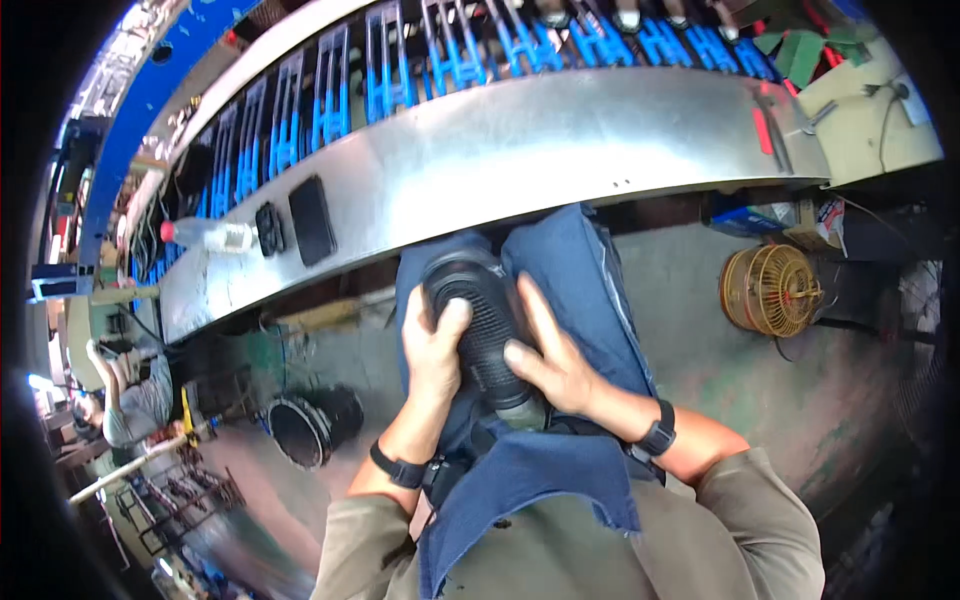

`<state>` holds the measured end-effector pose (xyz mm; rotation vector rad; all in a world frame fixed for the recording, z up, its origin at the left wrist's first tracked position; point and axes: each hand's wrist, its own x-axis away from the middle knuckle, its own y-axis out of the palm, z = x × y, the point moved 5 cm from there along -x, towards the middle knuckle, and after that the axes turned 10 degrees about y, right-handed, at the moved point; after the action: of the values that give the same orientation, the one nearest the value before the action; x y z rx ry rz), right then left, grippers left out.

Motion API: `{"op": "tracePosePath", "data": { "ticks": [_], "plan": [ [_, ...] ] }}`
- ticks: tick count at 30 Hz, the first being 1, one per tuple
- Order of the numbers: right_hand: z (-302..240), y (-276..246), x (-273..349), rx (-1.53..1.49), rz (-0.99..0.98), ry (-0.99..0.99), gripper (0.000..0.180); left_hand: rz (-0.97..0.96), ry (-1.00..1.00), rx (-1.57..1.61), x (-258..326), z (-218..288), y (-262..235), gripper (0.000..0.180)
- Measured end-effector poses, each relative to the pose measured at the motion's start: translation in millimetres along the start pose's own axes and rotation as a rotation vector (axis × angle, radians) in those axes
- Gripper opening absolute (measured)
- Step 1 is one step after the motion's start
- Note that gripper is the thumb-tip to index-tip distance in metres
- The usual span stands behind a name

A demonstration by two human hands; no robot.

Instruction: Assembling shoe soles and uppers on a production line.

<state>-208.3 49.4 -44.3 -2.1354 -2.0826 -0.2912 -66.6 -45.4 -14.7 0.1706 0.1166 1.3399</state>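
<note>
Black ribbed shoe-shaped piece [487, 335], one: clasped between left hand [432, 348] and right hand [556, 366], fingers half-curled along its sides, thumbs atop, likely for steadiness; blue trousers [580, 268] beneath fingers.

Slanted black object [487, 335] (elongated, ribbed)

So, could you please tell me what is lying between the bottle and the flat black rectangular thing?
A small black object lies between the bottle and the rectangular thing, in the head view; its kind is unclear.
</note>
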Motion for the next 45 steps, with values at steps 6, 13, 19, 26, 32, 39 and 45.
{"op": "tracePosePath", "data": {
  "ticks": [6, 13, 19, 26, 32, 39, 45],
  "plan": [
    [-47, -83, 40, 0.396, 0.245, -0.187, 0.054, 0.321, -0.185, 0.656, -2, 17, -4, 0.069],
    [-50, -164, 21, -0.008, 0.417, -0.010, 0.052, -0.565, 0.554, -0.846, 42, 21, 30, 0.069],
    [13, -145, 2, -0.075, 0.333, 0.030, 0.055, -0.868, 0.577, -0.889, -5, -4, 86, 0.081],
    [-82, -335, -19, 1.174, 0.486, 0.048, 0.045, -0.819, 0.361, -0.902, -15, -7, 98, 0.079],
    [-325, -631, 64, 1.537, 1.648, -0.393, 0.053, -0.781, 0.353, -0.833, -9, -5, 127, 0.064],
    [-346, -712, 53, 2.041, 1.607, 0.007, 0.055, -0.830, 0.139, -0.749, -43, -15, 137, 0.085],
    [-323, -716, 44, 1.650, 1.543, -0.317, 0.052, -0.042, -0.356, -0.080, -121, -10, 83, 0.059]
  ]
}}
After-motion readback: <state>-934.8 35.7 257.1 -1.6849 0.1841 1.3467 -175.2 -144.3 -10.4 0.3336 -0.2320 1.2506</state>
